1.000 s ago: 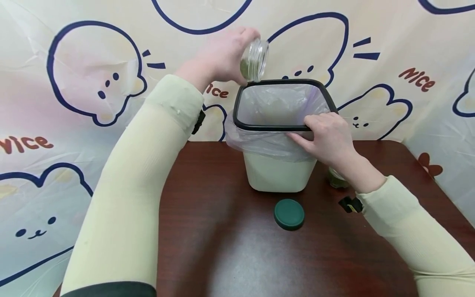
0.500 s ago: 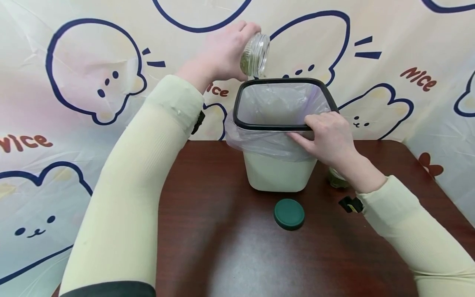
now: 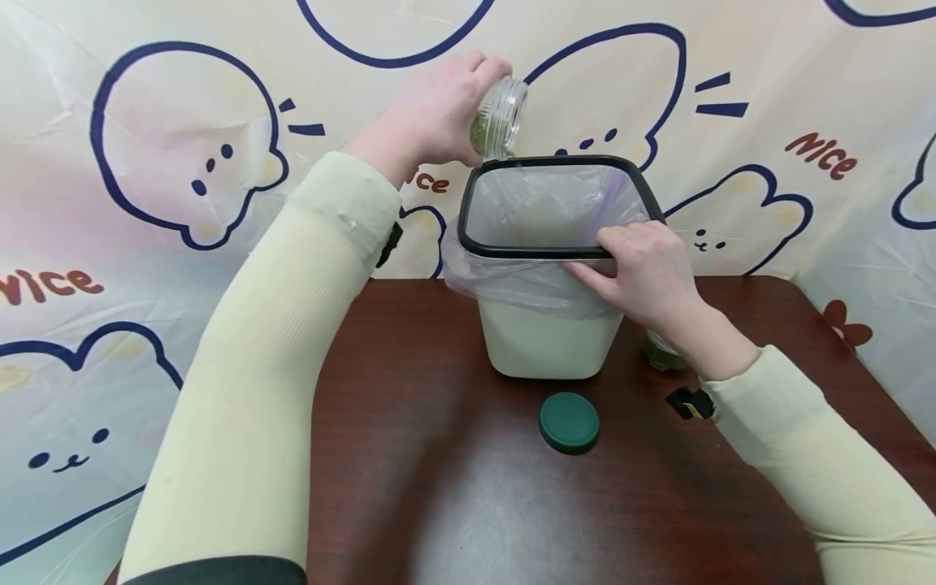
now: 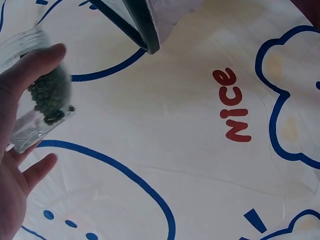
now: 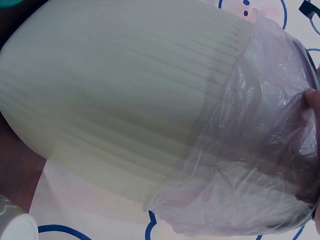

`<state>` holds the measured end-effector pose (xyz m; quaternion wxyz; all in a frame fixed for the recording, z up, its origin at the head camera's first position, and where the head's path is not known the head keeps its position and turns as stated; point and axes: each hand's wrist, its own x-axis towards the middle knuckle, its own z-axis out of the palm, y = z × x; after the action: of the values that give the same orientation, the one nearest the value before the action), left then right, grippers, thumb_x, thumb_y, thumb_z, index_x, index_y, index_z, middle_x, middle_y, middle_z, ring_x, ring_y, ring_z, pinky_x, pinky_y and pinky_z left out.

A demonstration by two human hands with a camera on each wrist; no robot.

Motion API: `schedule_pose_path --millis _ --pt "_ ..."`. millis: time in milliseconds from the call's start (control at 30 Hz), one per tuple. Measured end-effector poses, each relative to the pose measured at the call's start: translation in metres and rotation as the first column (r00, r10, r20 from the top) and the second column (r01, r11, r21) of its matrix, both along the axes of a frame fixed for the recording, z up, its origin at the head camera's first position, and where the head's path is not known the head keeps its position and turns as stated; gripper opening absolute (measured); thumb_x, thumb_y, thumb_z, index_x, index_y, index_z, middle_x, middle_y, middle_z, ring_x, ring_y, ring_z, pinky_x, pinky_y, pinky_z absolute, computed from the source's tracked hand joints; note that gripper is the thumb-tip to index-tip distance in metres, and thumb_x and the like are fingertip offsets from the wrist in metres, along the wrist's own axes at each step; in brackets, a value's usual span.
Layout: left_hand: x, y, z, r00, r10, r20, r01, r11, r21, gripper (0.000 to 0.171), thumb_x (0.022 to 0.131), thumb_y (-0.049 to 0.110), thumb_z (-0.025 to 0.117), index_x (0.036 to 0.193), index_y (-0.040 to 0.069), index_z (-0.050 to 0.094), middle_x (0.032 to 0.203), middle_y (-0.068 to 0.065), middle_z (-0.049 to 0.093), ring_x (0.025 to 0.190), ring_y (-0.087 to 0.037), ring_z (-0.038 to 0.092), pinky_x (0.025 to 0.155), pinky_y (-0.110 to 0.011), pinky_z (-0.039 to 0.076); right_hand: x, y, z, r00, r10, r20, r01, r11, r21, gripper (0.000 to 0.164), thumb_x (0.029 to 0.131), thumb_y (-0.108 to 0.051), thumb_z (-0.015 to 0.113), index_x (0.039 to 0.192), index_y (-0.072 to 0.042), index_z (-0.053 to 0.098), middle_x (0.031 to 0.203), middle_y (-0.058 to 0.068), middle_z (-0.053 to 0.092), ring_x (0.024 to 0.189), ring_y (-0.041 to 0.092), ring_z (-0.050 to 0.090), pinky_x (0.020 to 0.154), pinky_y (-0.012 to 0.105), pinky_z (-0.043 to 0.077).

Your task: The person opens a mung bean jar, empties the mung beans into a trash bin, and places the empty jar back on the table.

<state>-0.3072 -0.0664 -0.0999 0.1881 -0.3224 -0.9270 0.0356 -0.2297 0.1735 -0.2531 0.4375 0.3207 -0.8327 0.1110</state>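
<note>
My left hand (image 3: 442,110) grips a clear glass jar (image 3: 504,118), tilted with its mouth to the right over the bin's far left corner. Small round green beans (image 4: 49,100) lie inside the jar in the left wrist view. The pale green trash bin (image 3: 552,341) stands on the table, its clear plastic liner (image 3: 526,284) folded out under a black rim (image 3: 534,251). At the front right corner, my right hand (image 3: 651,264) holds that rim, thumb below it and fingers on top. The bin's floor is hidden from the head view.
A dark green round lid (image 3: 569,421) lies on the brown table (image 3: 409,455) in front of the bin. Beside the bin, partly behind my right wrist, stands a second small jar (image 3: 664,353) with green contents. A printed cloth (image 3: 768,73) hangs close behind.
The jar in my left hand rose slightly, then came back down, staying tilted over the bin's corner. My right hand has kept its hold on the rim.
</note>
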Motion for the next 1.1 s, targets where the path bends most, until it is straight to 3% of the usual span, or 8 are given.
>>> schedule_pose_path --millis 167,333,500,733,933,1100 --pt "-0.0011 0.0017 0.0014 0.998 -0.021 -0.059 0.021 1.0 -0.003 0.088 0.067 0.023 0.075 0.139 0.017 0.024 0.134 -0.005 0.035 0.121 -0.021 0.034 0.097 -0.035 0.033 -0.0003 0.0008 0.0006 1.0 -0.005 0.0 0.005 1.0 -0.005 0.043 0.076 -0.038 0.066 0.056 -0.011 0.038 0.048 -0.001 0.031 0.042 0.018 0.032 0.047 0.032 0.024" --pt "-0.0021 0.0029 -0.0017 1.0 -0.009 0.002 0.009 0.997 -0.072 0.088 0.066 0.024 0.075 0.138 0.017 0.025 0.132 -0.005 0.038 0.119 -0.024 0.036 0.094 -0.042 0.035 -0.0007 -0.0002 -0.0006 1.0 -0.002 -0.004 0.002 1.0 -0.009 0.044 0.075 -0.038 0.066 0.056 -0.011 0.038 0.048 -0.001 0.03 0.042 0.018 0.032 0.047 0.031 0.024" --pt "-0.0029 0.0009 -0.0036 1.0 0.011 0.013 -0.011 0.999 -0.051 0.092 0.065 0.024 0.077 0.139 0.017 0.023 0.134 -0.006 0.036 0.12 -0.024 0.035 0.095 -0.043 0.035 -0.0005 -0.0012 -0.0003 1.0 0.004 -0.002 -0.004 1.0 -0.001 0.044 0.075 -0.039 0.067 0.056 -0.011 0.039 0.048 -0.001 0.031 0.042 0.018 0.032 0.047 0.032 0.024" --pt "-0.0021 0.0014 0.0009 0.997 0.004 -0.075 -0.004 1.0 0.002 0.09 0.067 0.026 0.076 0.139 0.017 0.023 0.136 -0.005 0.034 0.123 -0.021 0.033 0.099 -0.034 0.03 0.0003 -0.0006 0.0022 1.0 -0.002 0.009 0.002 1.0 0.003 0.043 0.076 -0.037 0.066 0.056 -0.01 0.039 0.048 0.0 0.031 0.042 0.018 0.032 0.047 0.03 0.023" --pt "-0.001 0.0026 -0.0005 1.0 0.022 0.004 -0.021 0.997 -0.078 0.091 0.065 0.025 0.076 0.139 0.018 0.023 0.134 -0.006 0.036 0.12 -0.025 0.035 0.096 -0.042 0.033 0.0007 -0.0006 0.0016 1.0 -0.007 0.019 0.007 1.0 0.005 0.043 0.076 -0.037 0.066 0.056 -0.01 0.039 0.048 0.001 0.032 0.043 0.018 0.032 0.047 0.031 0.023" --pt "-0.0018 0.0002 -0.0039 1.0 0.023 0.013 -0.023 0.998 -0.064 0.091 0.065 0.025 0.076 0.139 0.018 0.024 0.133 -0.007 0.037 0.119 -0.025 0.037 0.094 -0.044 0.035 0.0013 -0.0015 0.0005 1.0 -0.01 0.019 0.009 1.0 0.006 0.044 0.076 -0.038 0.066 0.056 -0.01 0.038 0.048 0.0 0.031 0.043 0.018 0.031 0.047 0.031 0.024"
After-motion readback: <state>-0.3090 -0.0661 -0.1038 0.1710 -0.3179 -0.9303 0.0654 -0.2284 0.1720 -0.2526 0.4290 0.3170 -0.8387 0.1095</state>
